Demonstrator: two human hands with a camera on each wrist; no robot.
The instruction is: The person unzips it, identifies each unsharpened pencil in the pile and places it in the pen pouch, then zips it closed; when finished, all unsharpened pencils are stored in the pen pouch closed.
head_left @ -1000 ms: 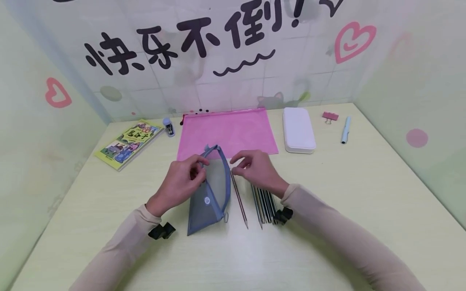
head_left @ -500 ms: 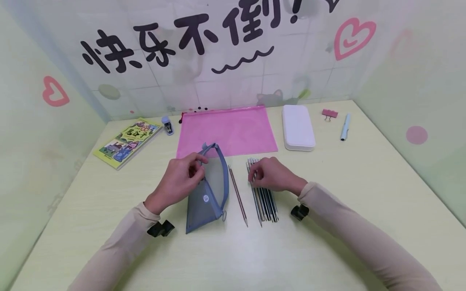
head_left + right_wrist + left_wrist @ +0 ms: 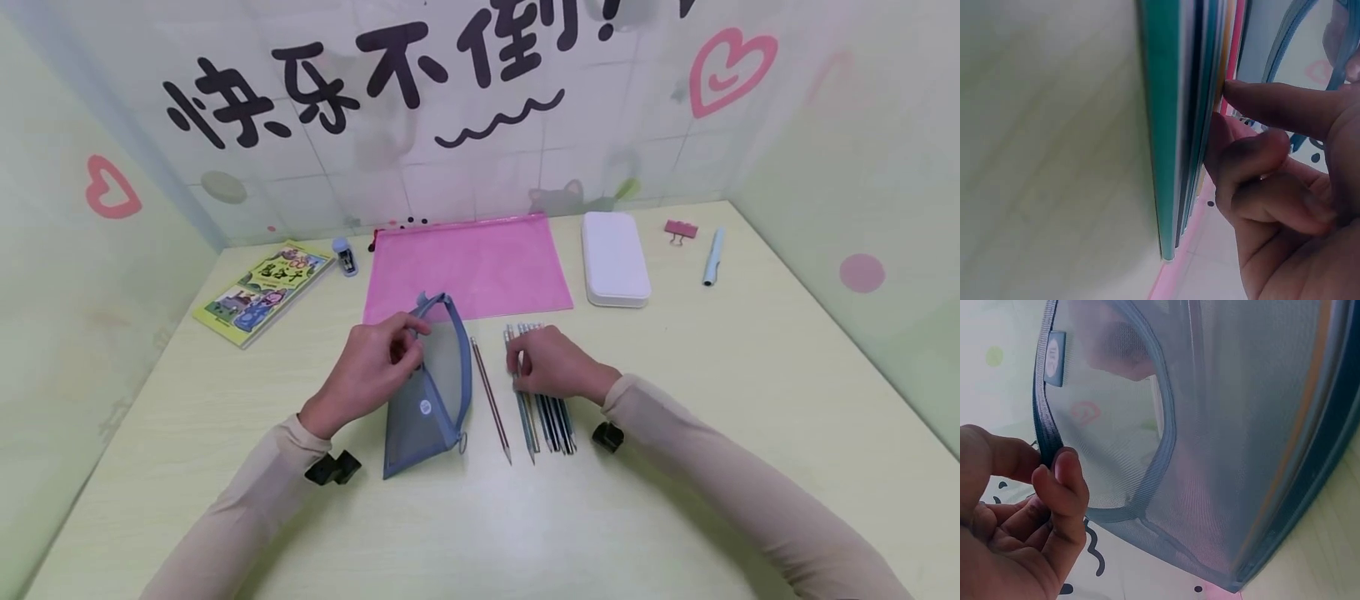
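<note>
My left hand (image 3: 367,367) pinches the open edge of a blue-grey mesh zip pouch (image 3: 415,437) and holds its mouth wide. Up close in the left wrist view, the thumb and fingertips grip the pouch's zip band (image 3: 1050,434). A row of several pencils (image 3: 553,421) lies to the right, partly covered by my right hand (image 3: 558,362). That hand pinches a pencil (image 3: 524,421) at the row's left side; the right wrist view has thumb and index fingertip on an orange-toned pencil (image 3: 1221,62). Between pouch and row lies a single reddish-brown pencil (image 3: 491,400).
Behind the pouch lies a pink zip folder (image 3: 468,267). A white case (image 3: 615,258), a pink binder clip (image 3: 681,229) and a light blue pen (image 3: 713,257) are back right. At back left are a yellow booklet (image 3: 262,292) and a small sharpener-like item (image 3: 345,257).
My right hand has moved from beside the pouch mouth back to the pencil row. The leftmost pencils have shifted slightly left, leaving a gap in the row. My left hand keeps its grip.
</note>
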